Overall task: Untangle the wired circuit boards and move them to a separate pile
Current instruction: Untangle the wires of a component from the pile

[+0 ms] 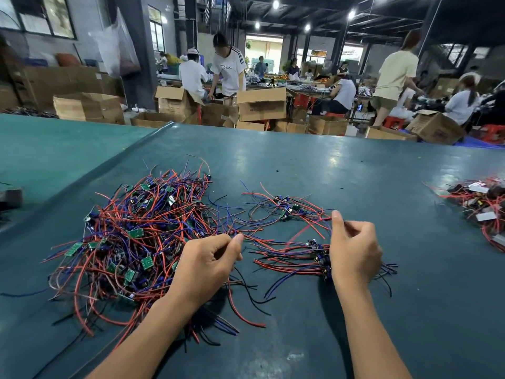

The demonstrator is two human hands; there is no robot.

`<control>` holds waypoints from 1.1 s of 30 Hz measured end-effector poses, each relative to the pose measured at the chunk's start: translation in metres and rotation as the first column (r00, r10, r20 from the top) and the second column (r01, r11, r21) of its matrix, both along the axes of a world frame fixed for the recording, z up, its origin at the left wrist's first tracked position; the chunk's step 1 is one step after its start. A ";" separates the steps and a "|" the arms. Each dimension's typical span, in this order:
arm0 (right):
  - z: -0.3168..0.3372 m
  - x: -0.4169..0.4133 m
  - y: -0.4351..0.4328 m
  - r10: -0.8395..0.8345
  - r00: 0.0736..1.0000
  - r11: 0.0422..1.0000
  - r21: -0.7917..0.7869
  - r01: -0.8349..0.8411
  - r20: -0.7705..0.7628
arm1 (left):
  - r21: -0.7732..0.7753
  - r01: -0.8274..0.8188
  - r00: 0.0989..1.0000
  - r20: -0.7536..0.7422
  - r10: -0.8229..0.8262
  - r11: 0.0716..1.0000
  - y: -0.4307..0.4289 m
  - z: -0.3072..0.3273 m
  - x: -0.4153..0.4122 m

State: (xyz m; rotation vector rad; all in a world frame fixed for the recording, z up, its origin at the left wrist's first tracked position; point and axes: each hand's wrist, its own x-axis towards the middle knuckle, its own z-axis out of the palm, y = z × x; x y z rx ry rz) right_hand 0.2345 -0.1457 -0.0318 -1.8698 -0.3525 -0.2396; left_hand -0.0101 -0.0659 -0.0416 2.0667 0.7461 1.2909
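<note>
Dark green matting covers the table (328, 165) under my arms; my left hand (207, 265) is curled at the edge of the big tangled heap (131, 236) of red, blue and black wires with small green boards, thumb and forefinger pinching a few strands; my right hand (352, 250) is curled too, thumb up, pinching a thin wire above the neater bundle (295, 262) lying just beside it; a small loose cluster (284, 207) sits a little farther out between the two; another wire pile (481, 203) lies well apart on the right; beyond the table stand open cardboard boxes (261, 103) and other workers (229, 69).
</note>
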 end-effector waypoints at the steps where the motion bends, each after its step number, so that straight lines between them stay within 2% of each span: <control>1: -0.002 0.002 -0.001 0.019 1.000 0.996 -0.091 -0.021 -0.016 | -0.005 0.002 1.000 -0.002 -0.003 1.000 0.000 0.000 0.000; 4: -0.007 0.005 -0.003 0.057 0.997 0.948 -0.311 -0.068 -0.045 | -0.020 -0.022 0.999 -0.040 0.022 1.000 -0.001 0.001 0.000; 7: -0.009 0.008 -0.003 0.060 0.998 0.905 -0.420 -0.068 -0.032 | -0.036 -0.132 0.980 -0.157 0.125 0.991 0.002 0.002 -0.001; 10: -0.012 0.013 -0.005 0.074 0.996 0.847 -0.525 -0.088 -0.048 | 0.064 -0.167 0.905 -0.387 0.179 0.984 0.007 0.001 -0.004; 12: -0.012 0.014 -0.006 0.075 0.994 0.824 -0.557 -0.104 -0.075 | 0.113 -0.126 0.892 -0.423 0.162 0.986 0.009 0.000 -0.004; 14: -0.010 0.010 -0.006 0.054 0.997 0.848 -0.524 -0.079 -0.062 | 0.114 -0.130 0.893 -0.417 0.166 0.985 0.010 0.000 -0.004; 16: -0.006 0.002 -0.005 0.015 1.000 0.910 -0.414 -0.017 -0.008 | 0.116 -0.191 0.874 -0.432 0.223 0.975 0.012 0.001 -0.005; 19: -0.001 -0.016 -0.003 0.028 0.974 0.990 -0.139 0.004 0.227 | 0.105 -0.257 0.823 -0.498 0.274 0.961 0.012 0.003 -0.007; 21: 0.002 -0.033 -0.001 0.160 0.908 0.987 -0.052 -0.152 0.386 | 0.083 -0.272 0.831 -0.481 0.278 0.959 0.010 0.004 -0.005; 22: 0.001 -0.043 0.001 0.277 0.859 0.959 -0.071 -0.273 0.431 | 0.051 -0.286 0.852 -0.443 0.278 0.957 0.010 0.005 -0.004; 24: -0.004 -0.066 0.004 0.531 0.715 0.842 -0.190 -0.505 0.455 | -0.055 -0.335 0.892 -0.341 0.297 0.941 0.011 0.009 -0.005; 25: -0.008 -0.078 0.005 0.621 0.626 0.777 -0.269 -0.568 0.472 | -0.109 -0.356 0.905 -0.286 0.314 0.928 0.013 0.011 -0.006; 27: -0.016 -0.096 0.011 0.720 0.474 0.689 -0.446 -0.571 0.506 | -0.188 -0.365 0.922 -0.207 0.327 0.912 0.016 0.012 -0.009; 29: -0.020 -0.108 0.017 0.785 0.393 0.619 -0.597 -0.510 0.479 | -0.230 -0.359 0.930 -0.172 0.326 0.904 0.016 0.014 -0.012; 33: -0.022 -0.113 0.034 0.839 0.381 0.534 -0.724 -0.435 0.390 | -0.239 -0.359 0.932 -0.145 0.332 0.902 0.015 0.012 -0.011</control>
